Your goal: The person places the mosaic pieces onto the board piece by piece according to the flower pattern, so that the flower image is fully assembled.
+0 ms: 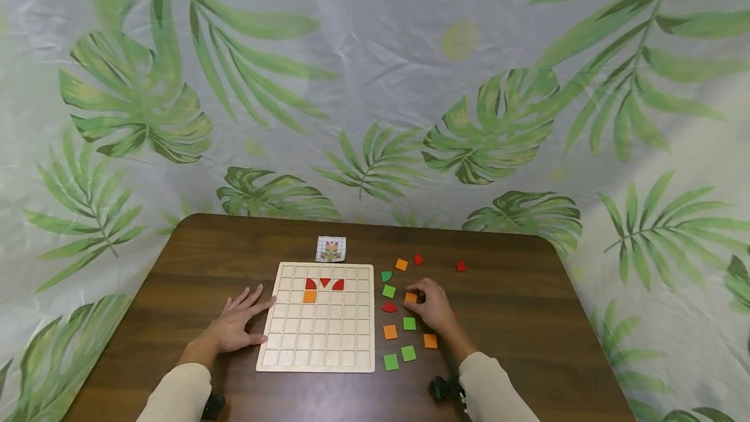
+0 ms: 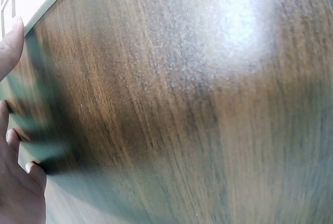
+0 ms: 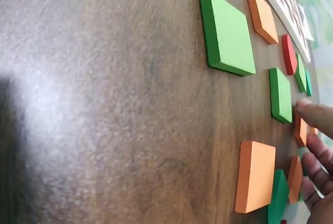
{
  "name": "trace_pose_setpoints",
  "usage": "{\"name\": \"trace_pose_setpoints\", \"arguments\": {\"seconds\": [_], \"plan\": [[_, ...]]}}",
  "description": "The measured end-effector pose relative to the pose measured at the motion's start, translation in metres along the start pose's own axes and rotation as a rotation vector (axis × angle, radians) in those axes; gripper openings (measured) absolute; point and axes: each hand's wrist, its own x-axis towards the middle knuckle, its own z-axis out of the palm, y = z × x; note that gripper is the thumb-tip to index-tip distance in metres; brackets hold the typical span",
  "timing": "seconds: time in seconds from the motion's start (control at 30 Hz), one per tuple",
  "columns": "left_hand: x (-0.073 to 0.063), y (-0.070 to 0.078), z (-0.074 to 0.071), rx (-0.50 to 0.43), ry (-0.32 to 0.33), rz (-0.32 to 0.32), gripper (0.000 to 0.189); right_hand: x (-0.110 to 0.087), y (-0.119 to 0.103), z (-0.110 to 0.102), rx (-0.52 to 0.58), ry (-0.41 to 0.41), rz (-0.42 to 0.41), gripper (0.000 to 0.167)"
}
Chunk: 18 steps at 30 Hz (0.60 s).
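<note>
A pale wooden grid board lies on the table. My left hand rests at its left edge with fingers spread, thumb and fingertips right at the rim. In the left wrist view, the thumb reaches the board's corner. On the board's upper part sit a red triangle, two red quarter-circle tiles and an orange square under the left one. Right of the board, my right hand pinches an orange square tile between thumb and fingers, low over the table.
A small printed pattern card lies behind the board. Loose green squares, orange squares, a red tile and a green quarter-circle are scattered around the right hand. A leaf-patterned cloth hangs behind the table.
</note>
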Motion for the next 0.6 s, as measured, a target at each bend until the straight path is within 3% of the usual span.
{"name": "trace_pose_setpoints", "arguments": {"seconds": [0.27, 0.6], "plan": [[0.0002, 0.0004, 0.0011, -0.007, -0.004, -0.004, 0.082, -0.0026, 0.0031, -0.0006, 0.002, -0.047, 0.064, 0.029], [0.0002, -0.0002, 0.0012, 0.003, -0.004, -0.009, 0.082, -0.0023, 0.0025, -0.0009, -0.005, -0.028, 0.048, 0.02]]}}
